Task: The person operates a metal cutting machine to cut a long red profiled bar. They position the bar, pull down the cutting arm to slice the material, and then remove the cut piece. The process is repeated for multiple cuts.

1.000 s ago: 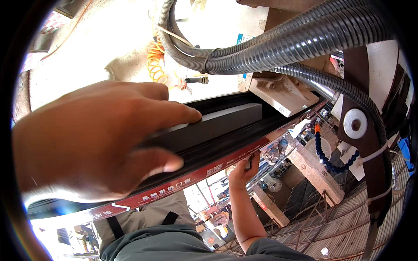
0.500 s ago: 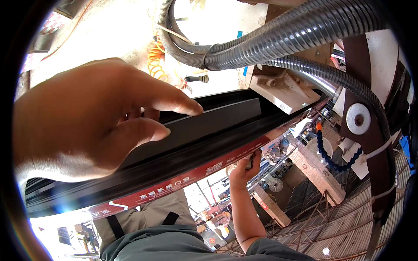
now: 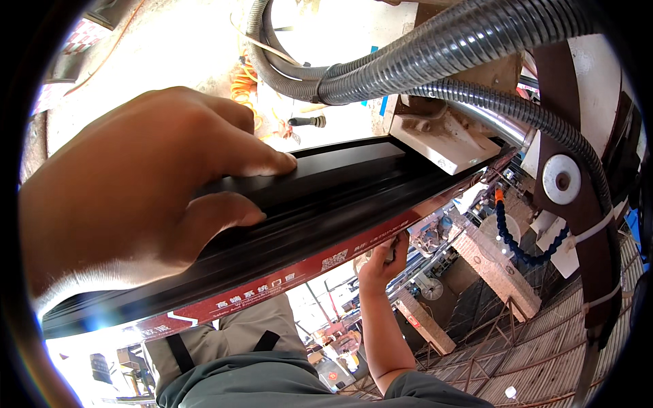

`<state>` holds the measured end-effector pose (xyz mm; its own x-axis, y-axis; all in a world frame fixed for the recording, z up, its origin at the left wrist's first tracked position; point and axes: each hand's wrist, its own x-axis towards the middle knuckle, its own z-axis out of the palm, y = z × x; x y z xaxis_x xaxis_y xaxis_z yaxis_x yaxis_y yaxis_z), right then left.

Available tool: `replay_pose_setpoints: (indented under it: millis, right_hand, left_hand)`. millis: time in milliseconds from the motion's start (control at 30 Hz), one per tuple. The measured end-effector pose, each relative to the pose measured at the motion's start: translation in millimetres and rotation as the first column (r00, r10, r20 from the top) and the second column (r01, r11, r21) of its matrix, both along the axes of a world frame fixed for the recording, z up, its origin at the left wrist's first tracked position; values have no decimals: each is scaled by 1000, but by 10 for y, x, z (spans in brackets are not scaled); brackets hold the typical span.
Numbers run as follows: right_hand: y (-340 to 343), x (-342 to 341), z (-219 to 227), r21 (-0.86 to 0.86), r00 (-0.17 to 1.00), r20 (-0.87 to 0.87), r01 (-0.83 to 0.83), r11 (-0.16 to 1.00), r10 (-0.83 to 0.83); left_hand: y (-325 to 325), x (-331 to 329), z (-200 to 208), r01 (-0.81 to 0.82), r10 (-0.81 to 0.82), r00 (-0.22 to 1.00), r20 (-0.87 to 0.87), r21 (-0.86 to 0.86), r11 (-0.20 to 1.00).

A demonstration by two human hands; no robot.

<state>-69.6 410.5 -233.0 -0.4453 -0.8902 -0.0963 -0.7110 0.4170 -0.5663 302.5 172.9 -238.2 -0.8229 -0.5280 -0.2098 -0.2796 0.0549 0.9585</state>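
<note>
A long black metal profile (image 3: 340, 194) runs from the lower left up to the right, with red printed film (image 3: 306, 270) along its near side. Lying flat in its upper channel is a smooth dark strip (image 3: 340, 163). My left hand (image 3: 136, 183) is over the profile's left part. Its index fingertip rests on the strip, and its thumb stands apart, near the ridges; the other fingers are mostly hidden. Below the red film, my right hand (image 3: 383, 268) is closed by the profile's near edge, around something small that I cannot make out.
A white block (image 3: 445, 144) sits against the profile's right end. Thick ribbed grey hoses (image 3: 435, 58) cross above it. A brown machine arm (image 3: 562, 181) and a blue jointed hose (image 3: 522, 253) are at the right. Beyond the profile is a coiled orange air hose (image 3: 243, 92).
The dark strip, tilted up between my left thumb and index finger before, now lies flat in the channel. My left thumb and index finger have spread apart. My right hand stays in place.
</note>
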Motion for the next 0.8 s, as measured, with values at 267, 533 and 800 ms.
replay_pose_setpoints:
  millis: [267,533,800]
  right_hand:
    - [-42,-19,-41,-9,1000,23,-8,1000,8]
    - [-25,-27,-39,-12,1000,15,-9,1000,9]
    - [-25,-16,-23,-12,1000,15,-3,1000,4]
  left_hand:
    - [91,-48,-2,-64,64,998,-3,-128,990]
    - [124,-181,49,-37,42,999,24,-191,981]
    - [101,-183,-1,-55,49,998,-41,-158,986]
